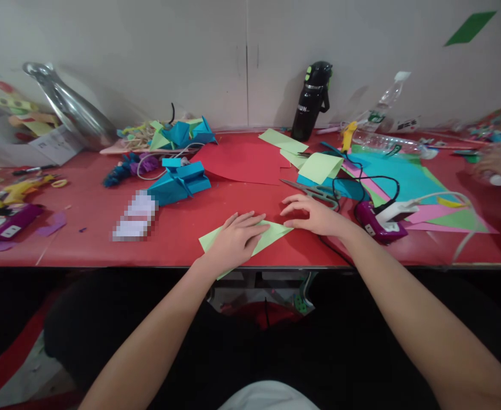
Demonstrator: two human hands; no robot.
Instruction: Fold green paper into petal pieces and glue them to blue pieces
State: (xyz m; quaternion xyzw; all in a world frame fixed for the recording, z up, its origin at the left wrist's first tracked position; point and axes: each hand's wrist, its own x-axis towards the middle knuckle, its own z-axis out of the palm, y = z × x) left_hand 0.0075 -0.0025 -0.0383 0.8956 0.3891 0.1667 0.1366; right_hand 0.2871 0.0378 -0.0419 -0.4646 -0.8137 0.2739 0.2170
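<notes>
A light green sheet of paper (271, 234), folded to a point at its right end, lies at the front edge of the red table. My left hand (240, 236) rests flat on it with the fingers stretched out. Close to the paper's pointed tip is my right hand (308, 215), its fingers curved and apart; whether a fingertip touches the tip I cannot tell. Just behind the right hand lie scissors (318, 195) with grey handles. Farther back are more light green papers (321, 167).
Blue folded paper (186, 181) stands at left, beside a large red sheet (241, 162). Purple power strips (378, 225) (13, 221) with cables lie on both sides. A black bottle (312, 102) stands against the wall. Another person's hand (496, 162) is at far right.
</notes>
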